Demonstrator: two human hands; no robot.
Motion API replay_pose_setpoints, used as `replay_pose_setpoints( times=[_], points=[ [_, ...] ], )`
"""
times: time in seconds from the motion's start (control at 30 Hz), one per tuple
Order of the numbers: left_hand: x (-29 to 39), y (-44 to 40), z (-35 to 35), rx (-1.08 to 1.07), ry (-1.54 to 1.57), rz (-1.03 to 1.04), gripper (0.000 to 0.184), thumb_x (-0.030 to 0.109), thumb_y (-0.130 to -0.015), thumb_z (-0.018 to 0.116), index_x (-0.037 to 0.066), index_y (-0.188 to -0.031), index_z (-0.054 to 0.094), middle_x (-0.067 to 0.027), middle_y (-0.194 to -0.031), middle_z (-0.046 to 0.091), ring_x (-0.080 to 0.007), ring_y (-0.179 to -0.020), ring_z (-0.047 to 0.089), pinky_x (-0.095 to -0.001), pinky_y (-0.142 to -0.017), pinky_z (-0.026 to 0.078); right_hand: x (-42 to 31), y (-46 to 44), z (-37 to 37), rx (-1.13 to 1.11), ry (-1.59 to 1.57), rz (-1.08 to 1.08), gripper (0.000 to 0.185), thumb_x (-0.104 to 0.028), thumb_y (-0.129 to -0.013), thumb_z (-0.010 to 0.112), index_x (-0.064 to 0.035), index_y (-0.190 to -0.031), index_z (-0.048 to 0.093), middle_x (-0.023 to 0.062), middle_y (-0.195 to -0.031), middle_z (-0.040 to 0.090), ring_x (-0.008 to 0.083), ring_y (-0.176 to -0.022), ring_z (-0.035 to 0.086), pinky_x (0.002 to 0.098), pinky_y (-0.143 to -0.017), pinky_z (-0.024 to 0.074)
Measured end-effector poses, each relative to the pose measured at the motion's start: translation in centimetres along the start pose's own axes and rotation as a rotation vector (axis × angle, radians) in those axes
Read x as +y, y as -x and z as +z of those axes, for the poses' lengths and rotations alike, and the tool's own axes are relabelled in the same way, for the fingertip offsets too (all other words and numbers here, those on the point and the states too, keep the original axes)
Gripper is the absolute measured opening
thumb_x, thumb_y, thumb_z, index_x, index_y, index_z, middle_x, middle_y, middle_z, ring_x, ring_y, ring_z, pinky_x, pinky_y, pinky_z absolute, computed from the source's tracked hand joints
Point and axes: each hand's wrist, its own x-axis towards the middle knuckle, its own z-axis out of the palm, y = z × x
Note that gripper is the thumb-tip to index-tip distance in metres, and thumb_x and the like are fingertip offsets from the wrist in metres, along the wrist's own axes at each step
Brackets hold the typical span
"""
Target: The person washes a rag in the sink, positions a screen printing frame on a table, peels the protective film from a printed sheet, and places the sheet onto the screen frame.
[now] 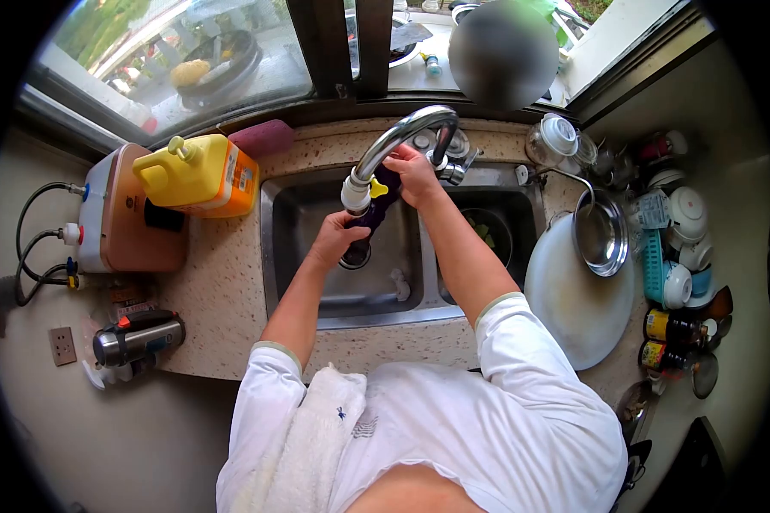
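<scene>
Clamping a dark purple item (375, 217), upper centre, the left hand (331, 240) holds its lower end; the right hand (416, 177) grips higher. A sink (364, 323) lies beneath.

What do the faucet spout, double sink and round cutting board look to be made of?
Faucet spout: metal, probably chrome-plated, polished to mirror-like highlights.
Double sink: likely stainless steel with a satin finish, judging by its grey, softly reflective surface.
Round cutting board: perhaps plastic, matte and milky white, with no wood grain showing.

Lg window (175, 64) behind speckled c'top (218, 291)
</scene>
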Motion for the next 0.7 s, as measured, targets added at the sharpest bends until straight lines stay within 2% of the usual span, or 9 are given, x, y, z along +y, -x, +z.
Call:
replay_pose_setpoints(
  times=[0.13,0.2,0.23,0.3,0.4,0.5,0.53,0.63,0.7],
  points=[
    [3.5,1.0,0.8,0.044,0.598,0.016,0.014,0.000,-0.078,0.059,0.004,-0.091,0.062,-0.0076,-0.089,0.065,-0.0208,-0.087,0.063,-0.0349,-0.085,0.048,4.4,0.4,-3.1,0.344,0.526,0.091,0.050,-0.019,-0.079,0.068,0.0062,-0.119,0.052,0.0128,-0.100,0.062,0.0190,-0.087,0.060,0.0307,-0.074,0.0479],
    [3.3,0.7,0.3,0.053,0.772,0.024,0.011,0.000,-0.080,0.053,0.004,-0.089,0.057,-0.0105,-0.095,0.062,-0.0262,-0.097,0.059,-0.0426,-0.093,0.044,5.8,2.7,-3.1,0.481,0.589,0.354,0.045,-0.034,-0.081,0.065,0.0059,-0.101,0.061,0.0128,-0.095,0.063,0.0189,-0.088,0.058,0.0329,-0.074,0.0459],
    [2.3,0.4,0.0,0.073,0.801,0.040,0.018,0.001,-0.080,0.052,0.003,-0.098,0.055,-0.0124,-0.102,0.060,-0.0276,-0.102,0.056,-0.0438,-0.096,0.041,7.5,3.8,-3.4,0.505,0.584,0.474,0.049,-0.043,-0.082,0.063,0.0041,-0.093,0.063,0.0127,-0.091,0.062,0.0187,-0.085,0.057,0.0358,-0.072,0.0443],
    [0.5,-0.1,-0.3,0.114,0.863,0.065,0.034,0.003,-0.081,0.049,-0.001,-0.114,0.050,-0.0161,-0.116,0.055,-0.0304,-0.112,0.051,-0.0461,-0.102,0.036,9.0,5.7,-2.9,0.363,0.478,0.699,0.052,-0.047,-0.084,0.059,0.0023,-0.098,0.062,0.0110,-0.089,0.062,0.0179,-0.082,0.056,0.0360,-0.072,0.0434],
    [0.2,0.5,0.2,0.121,0.895,0.044,0.033,0.003,-0.081,0.048,0.000,-0.114,0.050,-0.0162,-0.118,0.053,-0.0318,-0.114,0.049,-0.0479,-0.103,0.034,10.1,6.7,-1.3,0.221,0.026,0.522,0.040,-0.041,-0.086,0.061,-0.0032,-0.097,0.062,0.0049,-0.083,0.060,0.0153,-0.077,0.055,0.0342,-0.072,0.0431],
    [0.8,1.2,-0.1,0.111,0.872,0.043,0.027,0.004,-0.082,0.049,0.001,-0.109,0.051,-0.0151,-0.115,0.055,-0.0303,-0.112,0.051,-0.0471,-0.102,0.035,9.6,5.8,-1.7,0.136,-0.037,0.290,0.024,-0.032,-0.085,0.064,-0.0095,-0.092,0.060,-0.0001,-0.083,0.060,0.0127,-0.077,0.056,0.0313,-0.074,0.0435],
    [1.4,1.6,-0.3,0.106,0.859,0.050,0.025,0.004,-0.082,0.049,0.002,-0.107,0.052,-0.0145,-0.113,0.056,-0.0294,-0.110,0.052,-0.0466,-0.101,0.036,8.5,5.8,-1.2,0.176,-0.155,0.313,0.011,-0.020,-0.083,0.066,-0.0138,-0.082,0.058,-0.0023,-0.081,0.060,0.0119,-0.077,0.057,0.0290,-0.073,0.0440],
    [3.4,2.3,-0.7,0.222,0.656,0.069,0.006,0.006,-0.084,0.054,0.006,-0.090,0.052,-0.0084,-0.092,0.060,-0.0209,-0.088,0.059,-0.0371,-0.084,0.048,6.8,5.9,-1.3,0.083,-0.340,0.305,0.010,-0.012,-0.081,0.066,-0.0150,-0.078,0.058,-0.0014,-0.081,0.061,0.0135,-0.078,0.058,0.0283,-0.075,0.0445],
    [0.8,0.8,-3.8,0.350,0.312,0.071,0.009,0.009,-0.083,0.060,0.006,-0.084,0.052,-0.0052,-0.083,0.058,-0.0153,-0.075,0.056,-0.0321,-0.070,0.047,5.9,6.0,-0.5,0.027,-0.409,0.239,0.015,-0.003,-0.075,0.067,-0.0145,-0.076,0.057,-0.0002,-0.080,0.062,0.0151,-0.078,0.060,0.0294,-0.071,0.0473]
  ],
)
